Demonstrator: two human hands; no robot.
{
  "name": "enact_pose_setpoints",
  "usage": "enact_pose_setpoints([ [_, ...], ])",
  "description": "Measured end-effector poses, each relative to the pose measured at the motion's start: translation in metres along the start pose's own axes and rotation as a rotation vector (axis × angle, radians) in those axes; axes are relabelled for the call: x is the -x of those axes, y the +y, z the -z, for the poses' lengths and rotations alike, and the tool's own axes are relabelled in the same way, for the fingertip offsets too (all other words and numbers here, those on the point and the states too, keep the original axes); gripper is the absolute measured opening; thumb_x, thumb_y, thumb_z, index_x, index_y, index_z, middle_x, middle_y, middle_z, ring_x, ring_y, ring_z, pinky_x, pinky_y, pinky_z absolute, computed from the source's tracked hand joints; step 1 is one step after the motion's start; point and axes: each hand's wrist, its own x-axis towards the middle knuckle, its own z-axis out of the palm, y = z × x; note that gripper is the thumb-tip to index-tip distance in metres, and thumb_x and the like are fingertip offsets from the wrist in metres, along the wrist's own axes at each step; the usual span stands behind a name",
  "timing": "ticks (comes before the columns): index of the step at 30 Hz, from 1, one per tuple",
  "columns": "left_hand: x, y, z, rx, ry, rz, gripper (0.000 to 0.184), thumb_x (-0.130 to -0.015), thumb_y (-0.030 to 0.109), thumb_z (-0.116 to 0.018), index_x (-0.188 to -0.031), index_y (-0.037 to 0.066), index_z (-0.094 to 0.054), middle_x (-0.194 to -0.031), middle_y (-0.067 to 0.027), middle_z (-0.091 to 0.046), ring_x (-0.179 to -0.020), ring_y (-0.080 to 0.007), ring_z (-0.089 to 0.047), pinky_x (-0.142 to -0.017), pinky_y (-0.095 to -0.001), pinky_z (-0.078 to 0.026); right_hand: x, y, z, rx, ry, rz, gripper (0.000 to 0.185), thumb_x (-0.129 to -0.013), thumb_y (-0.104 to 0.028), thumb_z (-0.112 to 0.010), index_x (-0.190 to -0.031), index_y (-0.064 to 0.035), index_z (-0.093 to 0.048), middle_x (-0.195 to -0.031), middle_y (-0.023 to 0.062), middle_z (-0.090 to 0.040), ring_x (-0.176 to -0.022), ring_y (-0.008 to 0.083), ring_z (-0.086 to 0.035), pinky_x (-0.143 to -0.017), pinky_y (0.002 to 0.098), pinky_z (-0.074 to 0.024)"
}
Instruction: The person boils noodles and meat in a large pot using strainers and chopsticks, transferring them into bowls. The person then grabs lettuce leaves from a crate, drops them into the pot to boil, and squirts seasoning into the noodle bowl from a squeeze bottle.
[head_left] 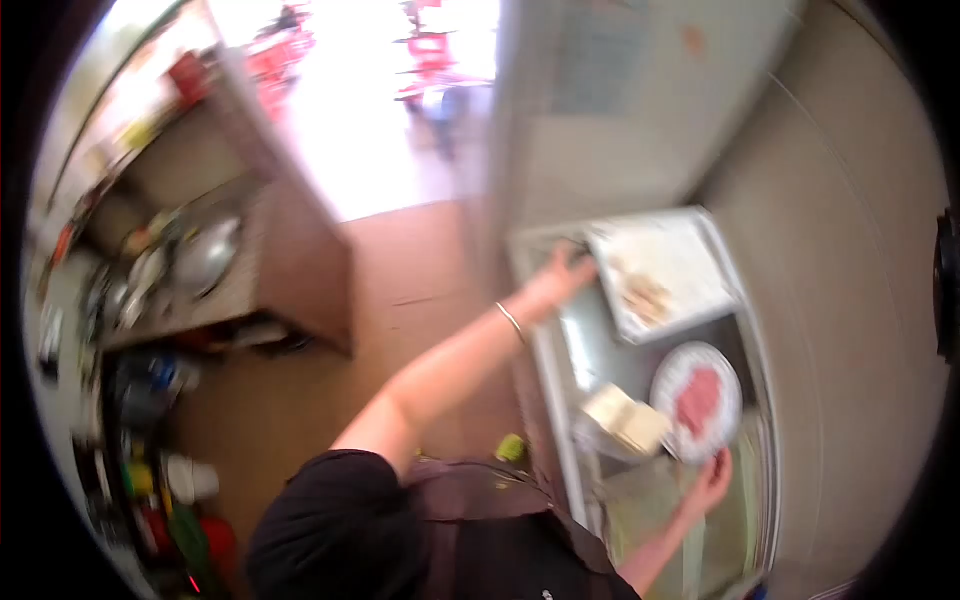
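Note:
My left hand (572, 274) reaches to the left edge of a white rectangular tray (690, 255). Its fingers look spread, though motion blurs them, and I cannot tell if they touch the tray. Pale beige pieces of food (643, 298) lie in the tray's near corner. My right hand (711, 481) is at the near rim of a white oval plate (730, 390), its fingers closed on the edge. Pink minced meat (698, 398) lies on this plate. Beside it sit pale yellow blocks (628, 420), which look like tofu, in a clear bag or container.
The tray and plate are on a metal-edged counter (585, 345) along a tiled wall (850, 250). A stand with a metal wok or bowl (208, 255) is at left. A green item (510, 447) lies on the brown floor (410, 280). Red stools (428, 48) show through the doorway.

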Motion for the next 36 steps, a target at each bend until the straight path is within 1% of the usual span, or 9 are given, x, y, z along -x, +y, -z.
enact_pose_setpoints([
  [2,0.064,-0.026,-0.088,0.132,-0.244,0.023,0.084,-0.086,0.046,-0.056,-0.139,-0.005,-0.016,-0.143,-0.0250,-0.023,-0.134,-0.0319,-0.024,-0.108,-0.0379,-0.024,0.013,-0.035,0.064,0.003,0.132,-0.023,0.031,-0.093,-0.014,-0.049,-0.121,0.0017,-0.053,-0.112,0.0107,-0.057,-0.100,0.0180,-0.053,-0.089,0.0295,-0.0415],
  [5,0.182,-0.102,0.008,0.210,-0.161,0.175,0.085,-0.085,0.047,-0.055,-0.139,-0.006,-0.017,-0.145,-0.0249,-0.020,-0.136,-0.0317,-0.019,-0.110,-0.0384,-0.021,0.019,-0.065,-0.008,0.020,-0.173,-0.007,0.029,-0.094,-0.014,-0.047,-0.118,-0.0005,-0.055,-0.077,-0.0010,-0.054,-0.065,0.0060,-0.045,-0.059,0.0197,-0.0392],
  [6,0.203,-0.163,0.038,0.089,-0.182,0.255,0.084,-0.086,0.049,-0.055,-0.140,-0.003,-0.016,-0.145,-0.0247,-0.019,-0.136,-0.0316,-0.019,-0.111,-0.0373,-0.019,0.041,-0.087,-0.057,-0.137,-0.220,0.004,0.026,-0.094,-0.011,-0.046,-0.115,-0.0021,-0.058,-0.064,-0.0062,-0.039,-0.055,0.0023,-0.030,-0.050,0.0174,-0.0266],
  [7,0.235,-0.202,0.079,0.160,-0.129,0.355,0.085,-0.085,0.050,-0.055,-0.140,-0.003,-0.018,-0.143,-0.0261,-0.022,-0.135,-0.0335,-0.022,-0.109,-0.0399,-0.023,0.061,-0.114,-0.097,-0.222,-0.371,-0.116,0.024,-0.092,-0.008,-0.048,-0.113,-0.0009,-0.058,-0.074,-0.0008,-0.051,-0.064,0.0055,-0.046,-0.056,0.0175,-0.0382],
  [8,0.266,-0.246,0.120,0.123,-0.019,0.418,0.082,-0.085,0.046,-0.057,-0.139,-0.003,-0.019,-0.141,-0.0266,-0.025,-0.131,-0.0334,-0.029,-0.105,-0.0416,-0.030,0.086,-0.127,-0.154,-0.194,-0.388,-0.017,0.022,-0.092,-0.007,-0.047,-0.109,-0.0021,-0.060,-0.061,-0.0068,-0.036,-0.055,0.0024,-0.031,-0.049,0.0158,-0.0264],
  [13,0.389,-0.309,0.325,0.444,0.860,0.580,0.049,-0.085,0.029,-0.062,-0.120,0.002,-0.044,-0.098,-0.0048,-0.053,-0.087,-0.0102,-0.049,-0.076,-0.0279,-0.044,0.223,-0.206,-0.358,-0.286,-1.083,0.050,0.023,-0.089,-0.004,-0.047,-0.108,-0.0025,-0.061,-0.072,-0.0007,-0.052,-0.063,0.0076,-0.049,-0.060,0.0209,-0.0416],
  [18,0.422,-0.305,0.456,0.556,0.995,0.426,0.036,-0.087,0.029,-0.060,-0.116,0.010,-0.051,-0.102,-0.0012,-0.054,-0.092,-0.0105,-0.050,-0.077,-0.0311,-0.044,0.342,-0.285,-0.476,-0.265,-1.416,0.206,0.022,-0.090,-0.003,-0.047,-0.108,-0.0010,-0.060,-0.074,0.0029,-0.058,-0.068,0.0090,-0.056,-0.063,0.0232,-0.0473],
  [30,0.165,-0.343,0.803,-0.138,0.853,-0.031,0.041,-0.078,0.021,-0.069,-0.112,0.002,-0.056,-0.100,-0.0125,-0.057,-0.076,-0.0185,-0.059,-0.070,-0.0308,-0.049,0.450,-0.285,-0.751,0.021,-1.722,0.583,0.029,-0.086,-0.017,-0.053,-0.115,-0.0151,-0.060,-0.094,0.0120,-0.066,-0.082,0.0237,-0.065,-0.078,0.0344,-0.0495],
  [36,0.041,-0.317,0.896,-0.495,0.630,-0.218,0.049,-0.077,0.026,-0.064,-0.120,0.006,-0.052,-0.116,-0.0187,-0.051,-0.097,-0.0324,-0.058,-0.081,-0.0400,-0.048,0.463,-0.362,-0.812,0.183,-1.720,0.251,0.028,-0.087,-0.019,-0.053,-0.110,-0.0053,-0.059,-0.087,0.0130,-0.066,-0.080,0.0217,-0.064,-0.075,0.0328,-0.0492],
])
